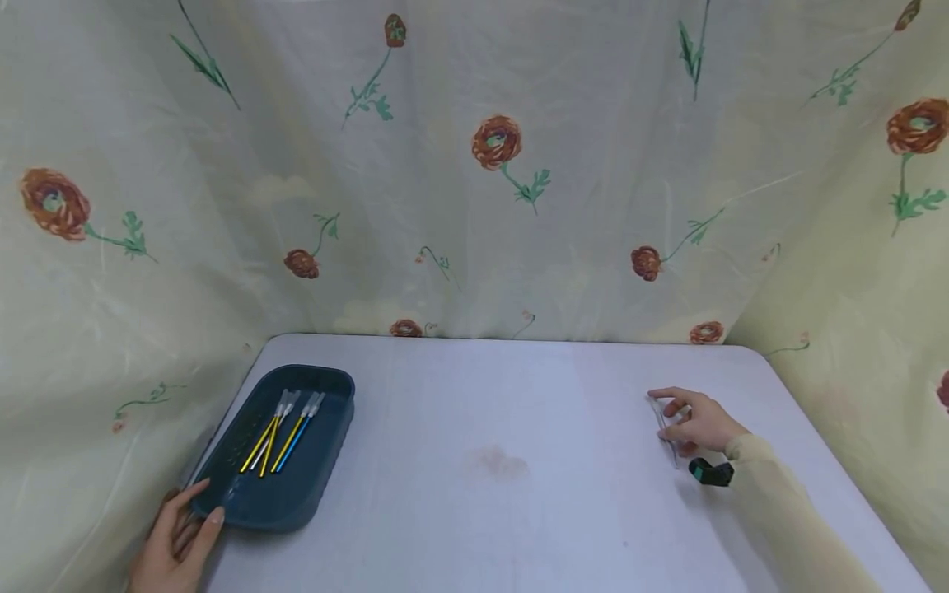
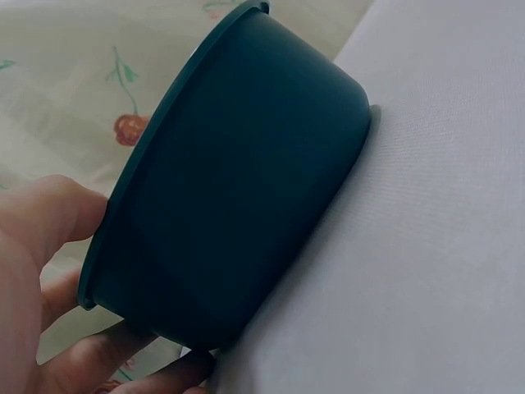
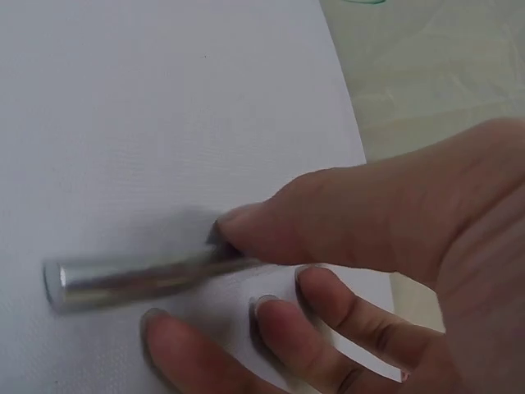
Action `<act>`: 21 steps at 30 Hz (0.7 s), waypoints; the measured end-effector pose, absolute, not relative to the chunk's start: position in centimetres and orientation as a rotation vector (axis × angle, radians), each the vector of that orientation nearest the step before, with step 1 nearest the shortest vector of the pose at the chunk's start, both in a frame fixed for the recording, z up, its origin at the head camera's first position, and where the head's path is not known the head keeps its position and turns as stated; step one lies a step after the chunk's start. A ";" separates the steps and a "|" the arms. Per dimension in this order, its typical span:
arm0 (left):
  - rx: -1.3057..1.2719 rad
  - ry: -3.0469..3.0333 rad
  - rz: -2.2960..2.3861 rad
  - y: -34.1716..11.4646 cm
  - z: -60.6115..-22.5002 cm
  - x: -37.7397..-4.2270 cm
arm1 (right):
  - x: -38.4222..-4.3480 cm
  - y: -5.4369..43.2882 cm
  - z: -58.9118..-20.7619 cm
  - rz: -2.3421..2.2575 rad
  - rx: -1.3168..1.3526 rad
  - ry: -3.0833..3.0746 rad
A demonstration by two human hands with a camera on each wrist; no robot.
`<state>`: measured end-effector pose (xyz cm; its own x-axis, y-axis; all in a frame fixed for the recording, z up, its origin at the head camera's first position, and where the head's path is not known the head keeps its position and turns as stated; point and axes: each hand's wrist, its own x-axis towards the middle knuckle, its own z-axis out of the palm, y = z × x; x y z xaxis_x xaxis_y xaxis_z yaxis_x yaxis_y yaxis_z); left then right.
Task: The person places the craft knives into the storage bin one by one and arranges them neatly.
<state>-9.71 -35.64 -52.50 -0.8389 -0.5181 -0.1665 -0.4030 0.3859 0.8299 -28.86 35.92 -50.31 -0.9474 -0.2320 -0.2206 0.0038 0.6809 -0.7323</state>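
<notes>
A dark teal tray [image 1: 315,486] stands at the left of the table, with several slim pens [image 1: 268,449] in it: yellow, blue and silver bodies with clear caps. My left hand [image 1: 174,535] grips its near left corner, thumb at the rim and fingers along the outside, as the left wrist view shows against the tray's wall [image 2: 221,172]. At the table's right, my right hand [image 1: 700,424] is over a slim silver pen [image 3: 131,283]. Thumb and fingers straddle that pen with a gap between them; its far end is hidden by the thumb, and blur softens it.
The white table [image 1: 489,412] has rounded far corners and a faint stain near its middle. A flower-printed curtain [image 1: 593,165] hangs behind it and on both sides. A small black device [image 1: 712,472] sits at my right wrist.
</notes>
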 end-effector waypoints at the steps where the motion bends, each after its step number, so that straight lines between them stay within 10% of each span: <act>1: 0.840 -2.514 -1.448 -35.6 -52.5 -9.7 | -28.9 35.9 -50.3 -1.127 -0.189 2.597; 21: 0.837 -2.507 -1.402 -35.4 -52.8 -9.8 | -30.1 35.3 -49.8 -0.959 -0.166 2.644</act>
<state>-9.77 -35.39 -52.81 -0.8333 -0.5359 -0.1358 -0.3962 0.4076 0.8227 -30.05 35.32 -49.75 -0.9411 -0.2160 -0.2600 0.0010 0.7674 -0.6412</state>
